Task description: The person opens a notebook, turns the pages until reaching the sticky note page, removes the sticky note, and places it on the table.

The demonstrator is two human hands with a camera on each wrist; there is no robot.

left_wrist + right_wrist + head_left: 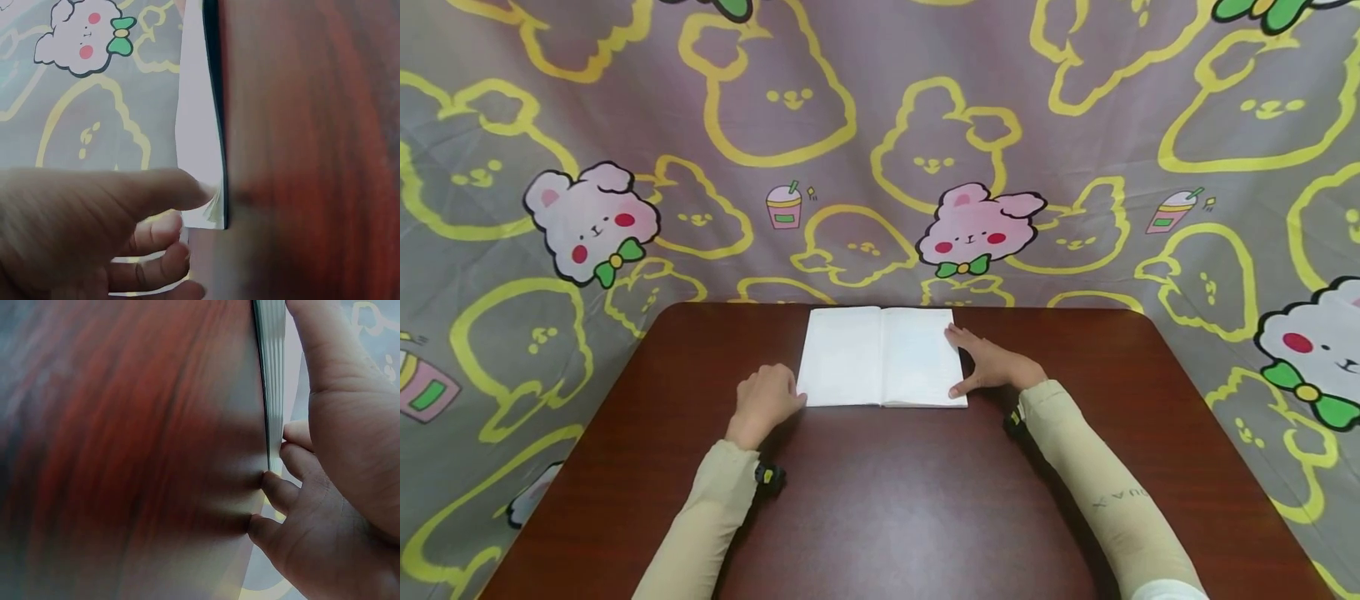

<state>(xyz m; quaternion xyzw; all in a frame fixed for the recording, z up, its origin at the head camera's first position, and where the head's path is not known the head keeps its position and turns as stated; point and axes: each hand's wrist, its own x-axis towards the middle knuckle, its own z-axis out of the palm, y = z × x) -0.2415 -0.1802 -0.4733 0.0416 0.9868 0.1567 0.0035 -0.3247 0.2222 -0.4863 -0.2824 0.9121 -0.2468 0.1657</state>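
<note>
An open book with blank-looking white pages (844,357) lies flat near the table's far edge. My left hand (764,403) is at its near left corner. In the left wrist view, the left thumb (181,189) touches the corner where the page edges fan slightly, while the other fingers bend loosely beside the book. Along the right side, my right hand (996,364) is spread, thumb and forefinger touching the right page's edge. The right wrist view has the page stack (272,375) edge-on, with fingertips (275,487) against its side and the tabletop.
The dark reddish-brown table (887,517) reaches toward me from the book. Behind and around it hangs a grey curtain (850,150) with yellow outlines and cartoon bunnies. Dark wrist devices (769,478) sit on both forearms over light sleeves.
</note>
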